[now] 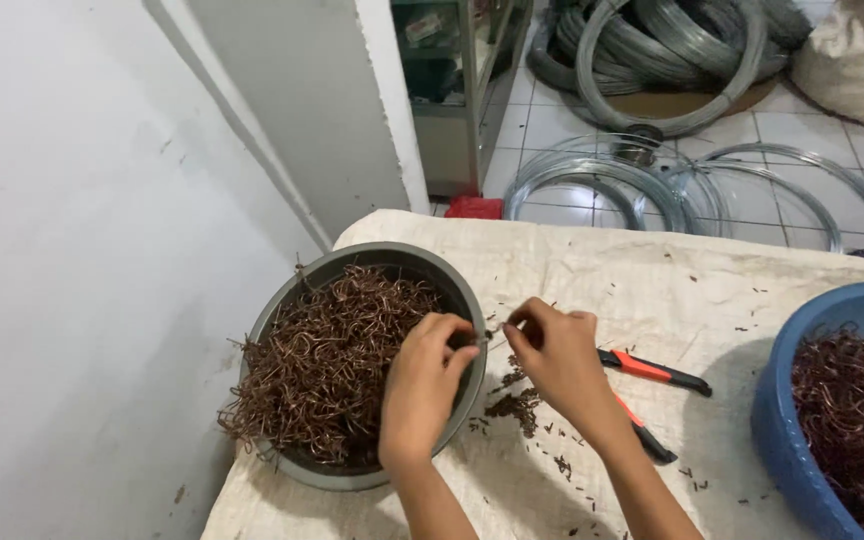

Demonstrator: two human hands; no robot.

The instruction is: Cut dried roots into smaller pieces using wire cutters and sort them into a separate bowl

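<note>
My left hand (422,385) hovers over the right rim of a grey metal bowl (297,290) heaped with brown bent wire pieces (327,360). Its fingertips pinch one end of a small wire piece (492,333). My right hand (557,355) pinches the other end of the same piece, just right of the bowl. Both hands meet above the cloth-covered table (632,280). A small pile of dark wire bits (514,405) lies on the cloth below my right hand.
Orange-and-black pliers (652,372) lie right of my right hand. A blue tub (802,400) of brown wire stands at the right edge. Coils of grey steel wire (672,60) and thinner wire loops (652,185) lie on the tiled floor beyond. A white wall stands at left.
</note>
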